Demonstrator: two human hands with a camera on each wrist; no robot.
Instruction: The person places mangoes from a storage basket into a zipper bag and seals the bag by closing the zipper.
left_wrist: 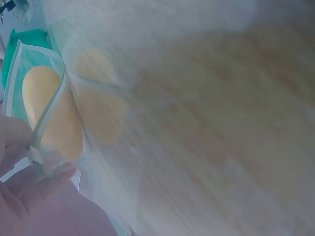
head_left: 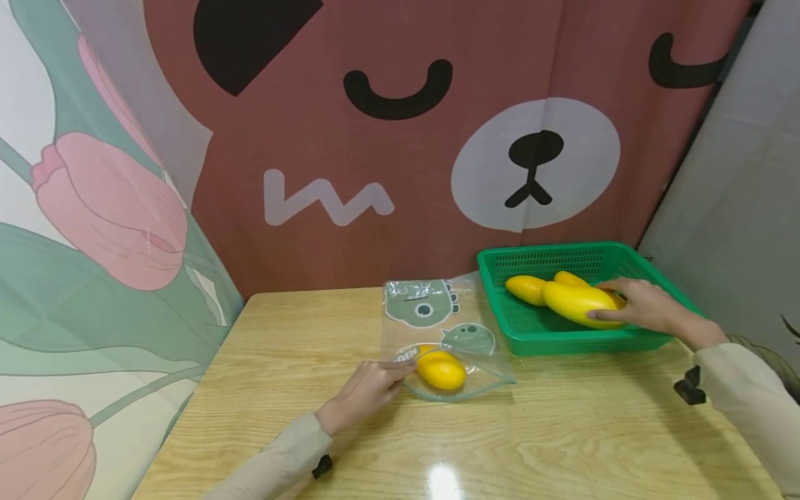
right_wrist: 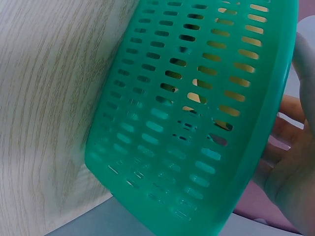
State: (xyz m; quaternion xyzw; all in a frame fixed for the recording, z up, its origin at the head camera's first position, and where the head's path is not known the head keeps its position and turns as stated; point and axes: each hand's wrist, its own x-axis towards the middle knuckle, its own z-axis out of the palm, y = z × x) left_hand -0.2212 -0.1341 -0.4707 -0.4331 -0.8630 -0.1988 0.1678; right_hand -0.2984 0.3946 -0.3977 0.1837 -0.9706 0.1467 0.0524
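Note:
My left hand [head_left: 365, 390] pinches the open edge of a clear zip bag [head_left: 409, 333] printed with green dinosaurs, lying on the table. Just inside the bag's mouth is one yellow mango [head_left: 442, 371]; the left wrist view shows this mango [left_wrist: 47, 105] behind the bag's rim, near the fingers. Over at the right, my right hand [head_left: 650, 305] grips a large yellow mango [head_left: 578, 303] in a green basket [head_left: 562, 344]. A smaller mango [head_left: 525, 289] and another mango [head_left: 569, 279] lie beside it. Seen from the right wrist, the basket's slotted wall [right_wrist: 162, 98] hides most of the fruit.
The basket stands at the back right of the wooden table [head_left: 294, 333], close beside the bag. Behind the table hangs a cloth [head_left: 412, 167] with a bear face. A flowered curtain [head_left: 112, 208] is on the left, a grey one [head_left: 725, 187] on the right.

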